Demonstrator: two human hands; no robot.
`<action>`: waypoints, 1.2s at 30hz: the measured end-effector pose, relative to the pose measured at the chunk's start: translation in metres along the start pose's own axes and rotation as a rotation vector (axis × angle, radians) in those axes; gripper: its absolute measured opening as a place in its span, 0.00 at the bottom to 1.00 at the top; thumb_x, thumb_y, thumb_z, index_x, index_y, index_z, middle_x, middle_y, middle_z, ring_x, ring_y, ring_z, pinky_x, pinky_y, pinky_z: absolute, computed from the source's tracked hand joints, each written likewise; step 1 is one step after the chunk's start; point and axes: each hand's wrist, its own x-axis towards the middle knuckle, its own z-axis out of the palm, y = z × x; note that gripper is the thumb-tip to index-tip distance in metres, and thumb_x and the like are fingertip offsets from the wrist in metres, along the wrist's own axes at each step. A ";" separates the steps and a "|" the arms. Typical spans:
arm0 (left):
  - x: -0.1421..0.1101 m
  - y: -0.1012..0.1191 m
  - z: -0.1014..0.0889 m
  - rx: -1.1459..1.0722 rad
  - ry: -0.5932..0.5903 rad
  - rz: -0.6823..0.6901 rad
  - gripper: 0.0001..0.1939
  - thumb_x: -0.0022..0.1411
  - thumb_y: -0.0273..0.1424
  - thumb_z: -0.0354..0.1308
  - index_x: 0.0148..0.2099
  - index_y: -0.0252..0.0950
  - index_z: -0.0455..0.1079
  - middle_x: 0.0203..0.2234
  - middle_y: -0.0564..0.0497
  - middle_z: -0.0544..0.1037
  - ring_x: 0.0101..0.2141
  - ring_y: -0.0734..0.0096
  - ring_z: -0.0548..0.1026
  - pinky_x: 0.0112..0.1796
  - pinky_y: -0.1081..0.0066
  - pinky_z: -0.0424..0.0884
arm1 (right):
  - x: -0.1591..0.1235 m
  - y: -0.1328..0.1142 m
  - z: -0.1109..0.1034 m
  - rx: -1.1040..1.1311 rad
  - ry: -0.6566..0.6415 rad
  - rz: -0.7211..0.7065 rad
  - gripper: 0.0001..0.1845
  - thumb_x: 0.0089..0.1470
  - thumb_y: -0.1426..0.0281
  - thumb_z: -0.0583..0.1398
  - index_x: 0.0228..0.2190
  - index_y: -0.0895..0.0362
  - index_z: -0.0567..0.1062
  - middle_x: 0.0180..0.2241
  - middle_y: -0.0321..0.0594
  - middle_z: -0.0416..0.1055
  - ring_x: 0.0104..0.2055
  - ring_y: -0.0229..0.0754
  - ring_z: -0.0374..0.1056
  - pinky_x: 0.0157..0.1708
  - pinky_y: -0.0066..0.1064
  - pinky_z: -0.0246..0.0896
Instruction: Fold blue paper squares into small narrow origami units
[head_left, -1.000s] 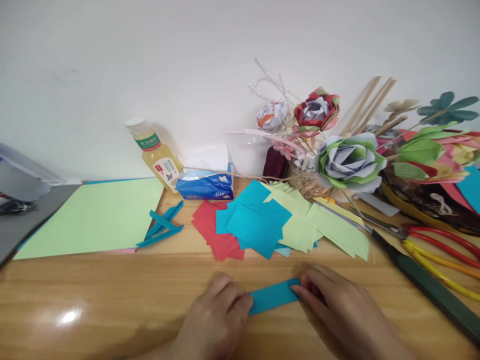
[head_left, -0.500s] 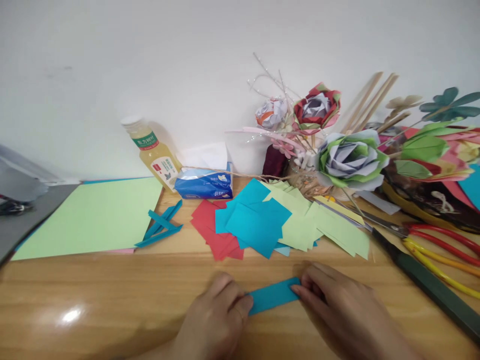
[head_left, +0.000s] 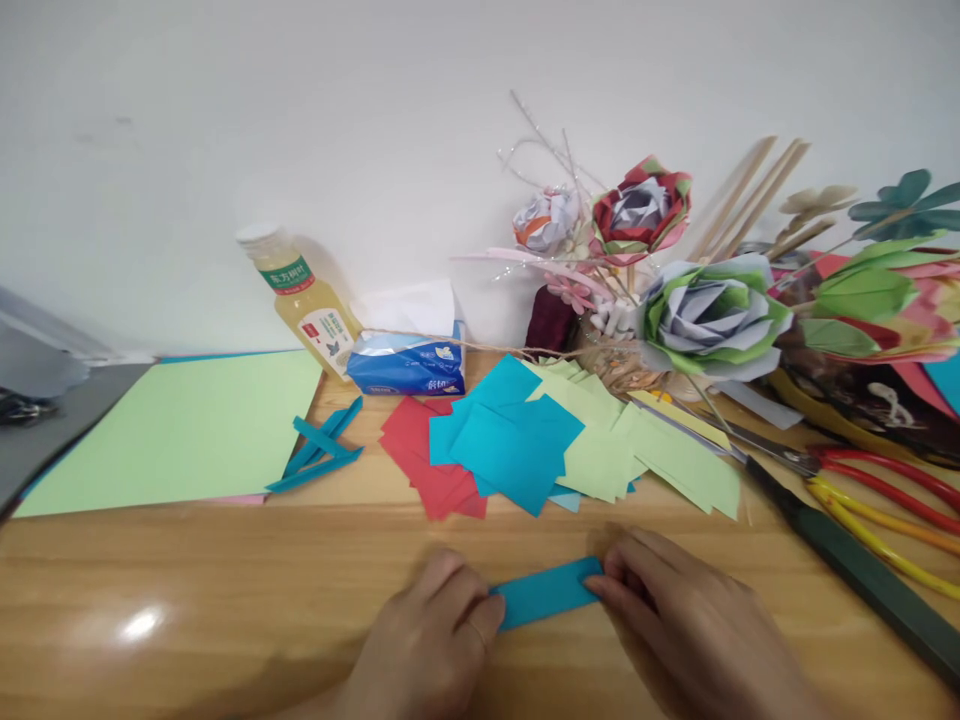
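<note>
A folded strip of blue paper lies flat on the wooden table near its front edge. My left hand presses the strip's left end with its fingertips, fingers close together. My right hand pins the strip's right end the same way. Behind the strip lies a loose pile of blue paper squares, red squares and pale green squares.
A large pale green sheet and several folded blue strips lie at the left. A drink bottle and a tissue pack stand by the wall. Paper flowers, scissors and a dark green bar fill the right.
Both hands stay pressed on the blue strip's ends. The view has shifted slightly; nothing on the table has moved.
</note>
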 end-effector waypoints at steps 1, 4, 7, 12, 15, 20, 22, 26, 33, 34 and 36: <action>-0.001 0.000 0.001 0.007 -0.004 0.001 0.21 0.70 0.27 0.39 0.28 0.36 0.69 0.19 0.54 0.70 0.25 0.72 0.69 0.22 0.78 0.64 | 0.000 0.000 0.000 -0.006 0.007 -0.005 0.18 0.61 0.59 0.47 0.22 0.51 0.62 0.19 0.31 0.66 0.17 0.38 0.65 0.14 0.27 0.53; -0.009 -0.002 0.004 0.022 -0.051 0.003 0.19 0.69 0.26 0.40 0.30 0.36 0.69 0.21 0.54 0.71 0.26 0.74 0.70 0.22 0.80 0.65 | 0.001 -0.001 -0.001 -0.014 0.035 -0.023 0.19 0.61 0.58 0.46 0.22 0.51 0.62 0.19 0.31 0.65 0.17 0.37 0.65 0.14 0.26 0.54; -0.019 -0.004 0.007 0.034 -0.113 0.019 0.16 0.68 0.25 0.42 0.32 0.36 0.69 0.24 0.54 0.72 0.27 0.75 0.72 0.23 0.81 0.66 | 0.000 0.000 -0.001 -0.007 0.031 -0.040 0.18 0.61 0.59 0.47 0.23 0.51 0.62 0.19 0.31 0.65 0.18 0.37 0.65 0.14 0.26 0.54; -0.024 -0.006 0.008 0.064 -0.127 0.084 0.15 0.67 0.23 0.41 0.37 0.35 0.70 0.27 0.53 0.74 0.26 0.75 0.72 0.19 0.81 0.66 | -0.006 0.004 0.001 -0.002 -0.045 -0.031 0.14 0.60 0.61 0.50 0.24 0.51 0.63 0.22 0.31 0.66 0.21 0.36 0.66 0.17 0.25 0.57; -0.020 -0.005 0.007 0.069 -0.102 0.099 0.15 0.67 0.22 0.41 0.36 0.34 0.69 0.25 0.53 0.74 0.29 0.73 0.73 0.18 0.81 0.66 | -0.008 0.006 0.003 0.012 -0.071 -0.020 0.15 0.60 0.60 0.51 0.24 0.51 0.63 0.22 0.30 0.66 0.20 0.35 0.66 0.17 0.26 0.57; -0.022 -0.006 0.004 -0.010 -0.173 0.024 0.15 0.68 0.24 0.42 0.37 0.35 0.69 0.26 0.53 0.73 0.29 0.76 0.73 0.23 0.83 0.69 | -0.007 0.005 0.001 0.033 -0.066 -0.013 0.15 0.60 0.60 0.50 0.24 0.51 0.63 0.22 0.30 0.66 0.21 0.35 0.66 0.18 0.26 0.58; -0.024 -0.009 0.003 -0.057 -0.195 0.003 0.14 0.68 0.25 0.42 0.38 0.36 0.70 0.27 0.53 0.73 0.28 0.77 0.73 0.25 0.84 0.70 | -0.006 0.004 0.000 0.033 -0.066 -0.013 0.15 0.60 0.60 0.50 0.23 0.51 0.63 0.22 0.30 0.66 0.21 0.35 0.66 0.18 0.25 0.57; -0.028 -0.012 0.003 -0.119 -0.231 -0.029 0.13 0.67 0.25 0.44 0.41 0.36 0.70 0.29 0.53 0.74 0.27 0.79 0.73 0.26 0.85 0.70 | -0.004 0.004 -0.001 0.035 -0.074 -0.012 0.15 0.60 0.60 0.51 0.23 0.51 0.63 0.21 0.30 0.66 0.20 0.35 0.66 0.18 0.25 0.57; -0.029 -0.014 0.004 -0.126 -0.256 -0.060 0.13 0.68 0.25 0.43 0.42 0.37 0.70 0.29 0.53 0.74 0.26 0.79 0.73 0.26 0.84 0.70 | -0.002 0.005 0.000 0.064 -0.094 0.005 0.14 0.59 0.62 0.51 0.23 0.51 0.64 0.22 0.32 0.67 0.21 0.36 0.66 0.18 0.25 0.58; -0.029 -0.014 0.004 -0.125 -0.255 -0.058 0.13 0.67 0.25 0.43 0.42 0.37 0.70 0.29 0.53 0.74 0.27 0.79 0.73 0.27 0.84 0.70 | -0.002 0.005 0.000 0.071 -0.099 0.010 0.14 0.59 0.62 0.52 0.23 0.51 0.64 0.21 0.32 0.67 0.21 0.36 0.66 0.18 0.25 0.58; -0.030 -0.014 0.005 -0.119 -0.254 -0.054 0.13 0.67 0.25 0.44 0.41 0.38 0.70 0.29 0.53 0.74 0.27 0.78 0.73 0.28 0.83 0.71 | -0.002 0.005 0.000 0.084 -0.107 0.028 0.13 0.58 0.63 0.53 0.23 0.51 0.65 0.21 0.32 0.67 0.20 0.36 0.66 0.18 0.25 0.57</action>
